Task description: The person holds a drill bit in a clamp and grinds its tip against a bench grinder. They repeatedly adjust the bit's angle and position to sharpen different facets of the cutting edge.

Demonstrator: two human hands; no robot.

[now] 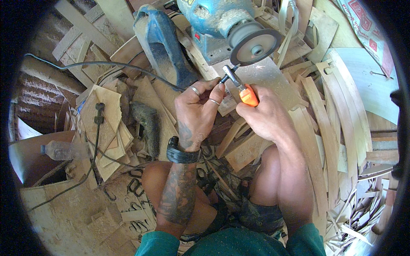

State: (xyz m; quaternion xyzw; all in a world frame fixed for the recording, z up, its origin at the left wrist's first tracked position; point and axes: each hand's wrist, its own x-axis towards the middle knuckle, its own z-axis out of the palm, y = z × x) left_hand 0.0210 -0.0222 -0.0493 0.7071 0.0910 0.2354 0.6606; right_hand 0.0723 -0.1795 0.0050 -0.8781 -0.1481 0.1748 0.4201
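Note:
My right hand (267, 112) is closed round the orange handle of a pair of pliers (233, 78) with a shiny metal head. Between the thumb and fingertips of my left hand (197, 106) is a short dark rod (223, 79). It meets the head of the pliers, and a dark tip shows on the far side, close under the rim of the grinding wheel (256, 49). Whether tip and wheel touch, I cannot tell. Small bright specks show just right of the tip. The wheel sits on a dusty blue bench grinder (213, 21).
Curved wooden strips (331, 128) lie stacked at the right. A dusty power drill (146, 123) lies left of my left wrist. Dark cables (96, 128) cross the left side near a plastic bottle (64, 150). A dusty blue housing (159, 47) stands beside the grinder.

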